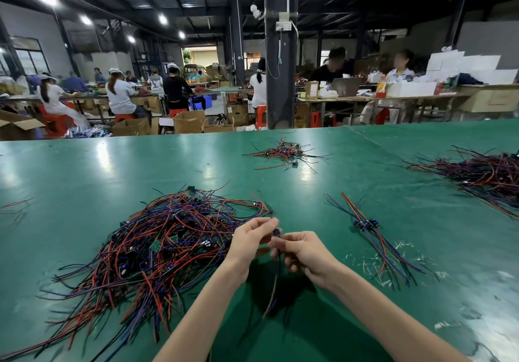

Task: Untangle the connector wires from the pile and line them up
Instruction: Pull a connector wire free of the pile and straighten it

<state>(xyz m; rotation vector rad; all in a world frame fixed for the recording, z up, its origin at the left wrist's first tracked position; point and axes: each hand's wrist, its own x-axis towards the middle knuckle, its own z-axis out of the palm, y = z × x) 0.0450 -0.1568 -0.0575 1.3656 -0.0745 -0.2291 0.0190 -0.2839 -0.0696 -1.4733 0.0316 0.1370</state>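
Beside the pile, left hand and right hand pinch one wire; best pull it straight, then lay it along the row

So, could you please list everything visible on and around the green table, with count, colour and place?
table: one, green, fills the foreground
big pile: one, red, blue and black wires, near left
lined-up wires: one small bundle, red and blue, near right
small pile: one, red, blue, black, far centre
side pile: one, red and black, far right edge
pillar: one, dark, behind the table
cardboard boxes: several, brown, floor behind the table
people: several, seated at far benches
held wire: one, dark, blurred, near centre
left hand: one, pinches the held wire
right hand: one, pinches the held wire
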